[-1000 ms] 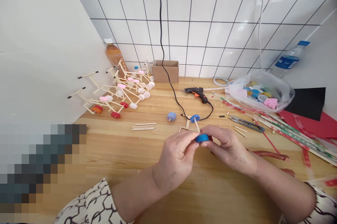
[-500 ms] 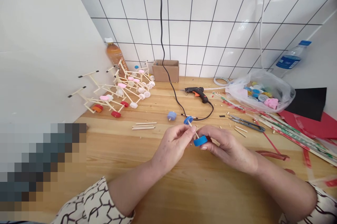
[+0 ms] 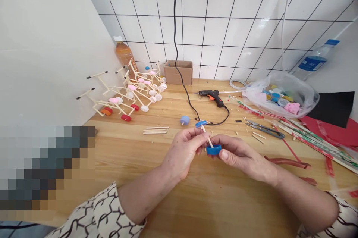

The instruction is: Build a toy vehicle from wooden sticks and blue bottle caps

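Between thumb and fingers, my left hand [image 3: 188, 147] pinches a thin wooden stick [image 3: 207, 135]. One blue bottle cap [image 3: 201, 124] sits at the stick's far end, and a second blue bottle cap [image 3: 213, 150] is at its near end, open side up. My right hand [image 3: 237, 154] is closed round the right side of that near cap, fingertips partly hidden behind it. Just beyond my left hand lies a pale blue cap [image 3: 184, 120] with a short stick end poking out. Several loose sticks [image 3: 156, 130] lie left of the hands.
Behind are a glue gun [image 3: 212, 96] with its black cord and a cardboard box [image 3: 178, 72]. Stick-and-cap models [image 3: 131, 87] stand at left. At right are thread snips [image 3: 265, 129], red-handled pliers [image 3: 288, 161], a bag of caps [image 3: 310, 98] and skewers [image 3: 313, 139].
The stick with its two caps has tilted slightly, so the near cap now shows its open top. My right thumb has shifted on the cap's rim. The view has shifted slightly.
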Motion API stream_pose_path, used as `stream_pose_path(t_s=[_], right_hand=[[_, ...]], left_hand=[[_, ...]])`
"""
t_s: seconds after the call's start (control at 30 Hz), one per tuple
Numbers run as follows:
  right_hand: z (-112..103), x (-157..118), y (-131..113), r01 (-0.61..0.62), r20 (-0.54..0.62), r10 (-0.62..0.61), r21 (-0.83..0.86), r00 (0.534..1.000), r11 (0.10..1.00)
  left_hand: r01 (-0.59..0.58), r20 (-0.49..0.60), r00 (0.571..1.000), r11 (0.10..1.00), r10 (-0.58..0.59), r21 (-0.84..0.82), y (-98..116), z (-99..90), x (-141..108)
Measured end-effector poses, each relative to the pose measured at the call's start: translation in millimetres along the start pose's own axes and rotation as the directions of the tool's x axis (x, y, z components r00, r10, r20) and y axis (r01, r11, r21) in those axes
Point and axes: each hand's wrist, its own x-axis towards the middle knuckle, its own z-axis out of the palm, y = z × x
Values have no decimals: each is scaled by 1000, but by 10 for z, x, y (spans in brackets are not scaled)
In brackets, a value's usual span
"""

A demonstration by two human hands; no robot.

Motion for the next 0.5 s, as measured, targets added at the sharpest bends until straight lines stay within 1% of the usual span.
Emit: stream_pose_path(t_s=[0.33, 0.5], right_hand=[[38, 4, -18, -58, 9, 59, -89, 998, 994], [27, 11, -13, -72, 36, 76, -108, 996, 992]], left_hand=[[-62, 26, 998, 998, 62, 9, -38, 7, 6], [-69, 38, 997, 997, 68, 15, -45, 16, 12]])
